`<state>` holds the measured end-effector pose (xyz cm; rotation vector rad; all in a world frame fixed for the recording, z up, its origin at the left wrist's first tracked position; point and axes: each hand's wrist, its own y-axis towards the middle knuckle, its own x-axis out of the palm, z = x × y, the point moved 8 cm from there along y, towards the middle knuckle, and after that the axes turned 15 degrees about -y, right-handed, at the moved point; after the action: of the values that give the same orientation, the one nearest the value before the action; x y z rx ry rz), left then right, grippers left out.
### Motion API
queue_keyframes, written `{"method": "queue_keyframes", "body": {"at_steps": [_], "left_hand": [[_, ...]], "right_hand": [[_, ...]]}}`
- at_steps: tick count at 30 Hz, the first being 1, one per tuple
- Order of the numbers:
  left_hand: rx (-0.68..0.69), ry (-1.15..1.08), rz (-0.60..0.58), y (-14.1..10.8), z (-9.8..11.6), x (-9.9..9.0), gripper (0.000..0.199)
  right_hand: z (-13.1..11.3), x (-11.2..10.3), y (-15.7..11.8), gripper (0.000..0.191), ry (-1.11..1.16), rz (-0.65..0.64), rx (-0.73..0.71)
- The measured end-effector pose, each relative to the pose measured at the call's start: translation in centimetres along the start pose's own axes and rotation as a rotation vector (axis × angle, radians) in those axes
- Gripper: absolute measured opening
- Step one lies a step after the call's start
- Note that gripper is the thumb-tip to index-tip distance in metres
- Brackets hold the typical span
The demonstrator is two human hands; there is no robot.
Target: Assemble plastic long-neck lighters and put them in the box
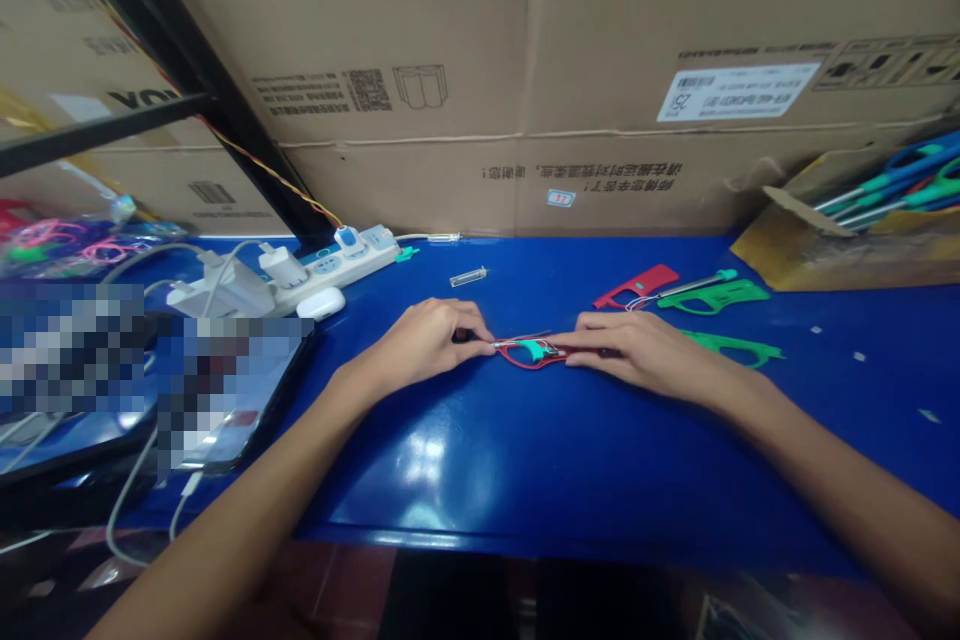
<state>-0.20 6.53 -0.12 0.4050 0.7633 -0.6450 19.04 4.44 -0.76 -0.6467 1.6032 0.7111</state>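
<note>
A red plastic piece with a loop point(517, 358) lies at the middle of the blue table, with a small green part point(534, 350) and thin wires on it. My left hand point(431, 345) pinches its left end between thumb and fingers. From the other side my right hand point(630, 350) grips the right end, fingers closed round it. Beyond my right hand are a red flat piece point(652, 284), a green looped piece point(720, 294) with a metal rod, and another green piece point(739, 350). A small clear tube point(468, 277) lies behind my left hand.
A white power strip point(330, 268) with plugs and a white case point(320, 304) stand at the left, near a tablet point(259, 400) and cables. An open box point(825, 245) of coloured pieces is at the right. Large cardboard point(465, 50) rises behind the table point(450, 480).
</note>
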Motion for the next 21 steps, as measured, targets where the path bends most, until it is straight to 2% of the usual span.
{"method": "queue_keyframes", "body": {"at_steps": [10,21], "left_hand": [[0.036,-0.024,-0.026,0.11,-0.24,0.32,0.019],[0.000,0.106,-0.029,0.13,0.26,0.42,0.016]], "right_hand": [[-0.29,-0.04,0.12,0.041,-0.038,-0.004,0.014],[-0.82,-0.21,0.15,0.045,-0.110,0.010,0.016]]}}
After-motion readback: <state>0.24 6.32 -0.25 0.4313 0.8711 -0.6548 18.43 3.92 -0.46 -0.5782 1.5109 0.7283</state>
